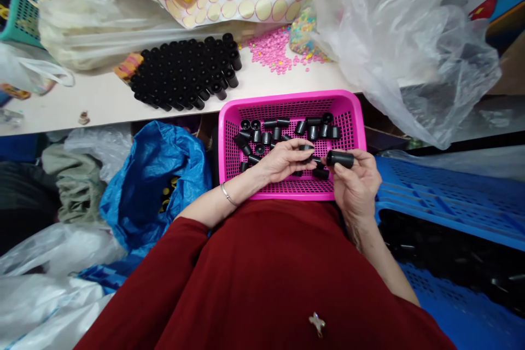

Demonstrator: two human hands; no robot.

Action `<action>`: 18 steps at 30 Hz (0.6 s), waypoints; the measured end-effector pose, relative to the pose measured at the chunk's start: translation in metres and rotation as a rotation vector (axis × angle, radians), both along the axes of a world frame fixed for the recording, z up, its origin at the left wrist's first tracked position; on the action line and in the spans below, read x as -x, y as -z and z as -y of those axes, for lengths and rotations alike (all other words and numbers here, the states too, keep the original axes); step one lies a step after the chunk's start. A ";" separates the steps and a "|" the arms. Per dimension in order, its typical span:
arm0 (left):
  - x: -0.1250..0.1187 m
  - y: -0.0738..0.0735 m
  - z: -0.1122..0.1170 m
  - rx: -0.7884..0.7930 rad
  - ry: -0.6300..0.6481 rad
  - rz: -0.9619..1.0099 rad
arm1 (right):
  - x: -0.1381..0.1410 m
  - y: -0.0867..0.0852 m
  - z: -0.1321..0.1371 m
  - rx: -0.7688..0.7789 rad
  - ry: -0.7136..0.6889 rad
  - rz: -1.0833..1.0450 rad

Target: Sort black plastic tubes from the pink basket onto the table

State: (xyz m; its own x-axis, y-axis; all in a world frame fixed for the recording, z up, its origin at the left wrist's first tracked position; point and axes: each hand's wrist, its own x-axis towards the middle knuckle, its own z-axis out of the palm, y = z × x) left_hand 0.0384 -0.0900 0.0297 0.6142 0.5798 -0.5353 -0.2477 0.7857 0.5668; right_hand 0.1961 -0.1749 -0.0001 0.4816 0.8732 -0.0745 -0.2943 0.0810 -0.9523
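Worktop (53,112) ran across the far side, part filled. At right, blue crates (443,191), with a mass of black parts (438,265) in the lower one: a good deal of stock left, by my reading. Pink basket (222,145) sat between the worktop edge and the person's body, with loose black pieces (266,137) lying at all angles inside; judged as work not yet done. On the worktop, beyond the basket and to its left, a block of black cylinders (184,74) stood upright, packed side by side; its order suggested the finished share.

Left hand (283,161) was over the basket, fingers closed on a small dark round piece (305,147). Right hand (359,178), at the basket's near right corner, had thumb and fingers clamped around a black cylinder (341,159), lying sideways, open end towards the left hand. The two parts were near each other but apart; this unit looked mid-work.

Hard to make out: crates ran off the right edge, contents too dark to sort. What bore the basket could not be told. Some pieces in it were hidden under the left hand; no sure count. The small round piece was partly covered by the fingers, so its shape and underside stayed unclear.
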 end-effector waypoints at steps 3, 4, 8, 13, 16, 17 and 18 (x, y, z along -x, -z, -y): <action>-0.004 -0.003 0.003 0.087 -0.119 -0.046 | 0.008 -0.002 0.005 -0.045 0.043 0.152; -0.006 -0.004 0.004 0.105 -0.149 -0.063 | 0.011 -0.002 0.007 -0.056 0.045 0.191; -0.013 -0.009 0.010 0.143 -0.234 -0.053 | 0.018 0.000 0.013 -0.099 0.044 0.244; -0.016 -0.014 0.012 0.140 -0.253 -0.059 | 0.020 0.002 0.015 -0.100 0.070 0.274; -0.015 -0.011 0.013 0.106 -0.252 -0.073 | 0.020 0.001 0.016 -0.092 0.078 0.328; -0.015 -0.009 0.014 0.080 -0.251 -0.081 | 0.020 0.000 0.016 -0.084 0.079 0.362; -0.015 -0.007 0.016 0.046 -0.250 -0.094 | 0.020 0.000 0.017 -0.077 0.080 0.403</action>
